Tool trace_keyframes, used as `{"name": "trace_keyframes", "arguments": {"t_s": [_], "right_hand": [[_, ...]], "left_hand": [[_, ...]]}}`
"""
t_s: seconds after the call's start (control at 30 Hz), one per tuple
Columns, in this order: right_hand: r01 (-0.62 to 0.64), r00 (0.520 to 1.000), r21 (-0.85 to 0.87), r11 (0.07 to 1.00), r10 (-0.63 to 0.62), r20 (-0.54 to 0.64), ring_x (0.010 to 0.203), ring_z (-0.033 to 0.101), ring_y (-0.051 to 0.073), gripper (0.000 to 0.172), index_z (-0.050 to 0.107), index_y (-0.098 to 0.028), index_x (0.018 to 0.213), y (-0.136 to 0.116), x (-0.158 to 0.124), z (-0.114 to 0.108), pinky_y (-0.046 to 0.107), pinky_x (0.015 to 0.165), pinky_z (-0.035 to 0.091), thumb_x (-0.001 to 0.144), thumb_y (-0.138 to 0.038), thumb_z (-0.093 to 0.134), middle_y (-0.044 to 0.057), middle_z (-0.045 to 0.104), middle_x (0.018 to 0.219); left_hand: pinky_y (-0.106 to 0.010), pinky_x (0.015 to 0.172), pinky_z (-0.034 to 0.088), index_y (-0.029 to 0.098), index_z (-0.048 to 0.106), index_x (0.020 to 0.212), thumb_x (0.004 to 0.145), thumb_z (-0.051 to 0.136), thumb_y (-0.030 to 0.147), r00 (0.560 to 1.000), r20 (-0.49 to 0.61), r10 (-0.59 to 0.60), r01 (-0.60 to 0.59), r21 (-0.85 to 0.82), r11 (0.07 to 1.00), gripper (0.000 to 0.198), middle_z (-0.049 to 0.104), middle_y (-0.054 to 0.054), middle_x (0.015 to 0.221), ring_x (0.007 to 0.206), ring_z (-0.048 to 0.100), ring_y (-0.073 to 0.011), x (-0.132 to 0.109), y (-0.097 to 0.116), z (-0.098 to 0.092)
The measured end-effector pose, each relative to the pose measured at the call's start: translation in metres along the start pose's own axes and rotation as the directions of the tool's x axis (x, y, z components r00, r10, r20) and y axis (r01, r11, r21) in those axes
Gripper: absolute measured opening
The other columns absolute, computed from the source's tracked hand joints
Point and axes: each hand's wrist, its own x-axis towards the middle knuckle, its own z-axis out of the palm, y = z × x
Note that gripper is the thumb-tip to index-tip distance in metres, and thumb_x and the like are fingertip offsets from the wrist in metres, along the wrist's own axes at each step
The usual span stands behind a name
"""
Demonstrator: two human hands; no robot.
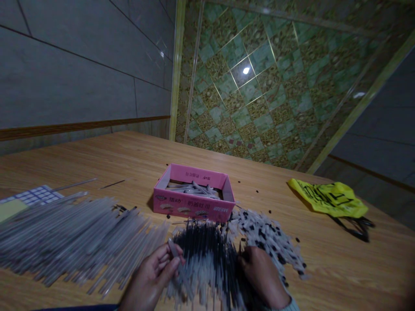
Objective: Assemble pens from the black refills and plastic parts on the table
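My left hand (157, 274) pinches a slim, pale see-through tube (174, 250) between thumb and fingers, tilted over the middle pile. That pile is thin sticks (204, 255) like pen refills, dark at the far part and whitish nearer me. At its right edge my right hand (261, 270) is closed with the fingertips together; a narrow dark tip shows there, but what it belongs to is unclear. Left of my left hand lies a wide heap of long clear tubes (81, 237). Small whitish pieces with black bits (266, 235) are heaped beyond my right hand.
Behind the piles stands an open pink box (191, 207) with several pen-like sticks inside. A yellow bag with black print (327, 198) lies at the right, a black strap beside it. A checked cloth (42, 195) is at the left. Small black bits dot the wooden table (129, 151).
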Motion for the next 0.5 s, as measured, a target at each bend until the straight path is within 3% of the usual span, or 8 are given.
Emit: {"name": "trace_keyframes", "arguments": {"t_s": [0.13, 0.23, 0.3, 0.37, 0.43, 0.5], "right_hand": [[-0.016, 1.0, 0.046, 0.999, 0.016, -0.001, 0.077, 0.064, 0.027, 0.014, 0.064, -0.014, 0.073, 0.001, 0.002, -0.002, 0.029, 0.059, 0.037, 0.074, -0.021, 0.052, 0.016, 0.069, 0.078], [-0.019, 1.0, 0.104, 0.994, 0.02, -0.004, 0.071, 0.063, 0.022, 0.016, 0.062, -0.015, 0.069, -0.001, 0.001, -0.008, 0.026, 0.057, 0.036, 0.075, -0.021, 0.048, 0.01, 0.067, 0.071], [0.036, 0.999, 0.284, 0.958, -0.044, 0.022, 0.06, 0.057, 0.016, 0.02, 0.057, -0.016, 0.062, -0.007, -0.004, -0.015, 0.023, 0.053, 0.034, 0.076, -0.026, 0.047, 0.003, 0.06, 0.06], [0.099, 0.973, 0.602, 0.793, -0.203, 0.107, 0.052, 0.047, 0.011, 0.023, 0.049, -0.017, 0.059, -0.018, -0.015, -0.022, 0.021, 0.049, 0.031, 0.074, -0.034, 0.051, -0.003, 0.048, 0.053], [0.04, 0.883, 0.83, 0.556, -0.408, 0.231, 0.05, 0.037, 0.008, 0.03, 0.047, -0.017, 0.061, -0.031, -0.028, -0.027, 0.019, 0.047, 0.027, 0.067, -0.044, 0.062, -0.006, 0.041, 0.054], [-0.062, 0.772, 0.885, 0.461, -0.541, 0.335, 0.048, 0.032, 0.006, 0.042, 0.046, -0.017, 0.058, -0.043, -0.038, -0.028, 0.018, 0.045, 0.024, 0.058, -0.052, 0.069, -0.006, 0.039, 0.052]], "left_hand": [[-0.021, 0.048, 0.037, 0.018, 0.065, 0.08, 0.067, 0.069, 0.034, 1.0, 0.005, -0.02, 0.02, -0.054, 0.998, 0.021, 0.068, -0.005, 0.074, 0.063, 0.06, -0.0159, -0.002, 0.004, 0.001], [-0.021, 0.046, 0.036, 0.017, 0.065, 0.082, 0.066, 0.07, 0.035, 0.999, -0.049, -0.02, 0.015, -0.093, 0.996, 0.024, 0.068, -0.005, 0.073, 0.057, 0.055, -0.0131, -0.001, 0.003, 0.0], [-0.02, 0.047, 0.037, 0.016, 0.064, 0.084, 0.065, 0.071, 0.034, 0.993, -0.11, -0.05, 0.027, -0.202, 0.979, 0.027, 0.067, -0.004, 0.072, 0.056, 0.053, -0.0117, 0.0, 0.002, -0.002], [-0.019, 0.048, 0.039, 0.016, 0.064, 0.084, 0.063, 0.073, 0.029, 0.981, -0.144, -0.128, 0.066, -0.376, 0.924, 0.027, 0.065, -0.002, 0.071, 0.058, 0.053, -0.0107, 0.002, 0.001, -0.003], [-0.018, 0.047, 0.038, 0.015, 0.064, 0.083, 0.062, 0.074, 0.02, 0.967, -0.123, -0.222, 0.122, -0.54, 0.833, 0.023, 0.062, -0.001, 0.071, 0.059, 0.052, -0.0095, 0.003, 0.001, -0.005], [-0.017, 0.044, 0.036, 0.014, 0.065, 0.082, 0.064, 0.071, 0.012, 0.955, -0.076, -0.288, 0.173, -0.645, 0.744, 0.019, 0.06, -0.001, 0.072, 0.059, 0.052, -0.0081, 0.003, -0.001, -0.006]]}}
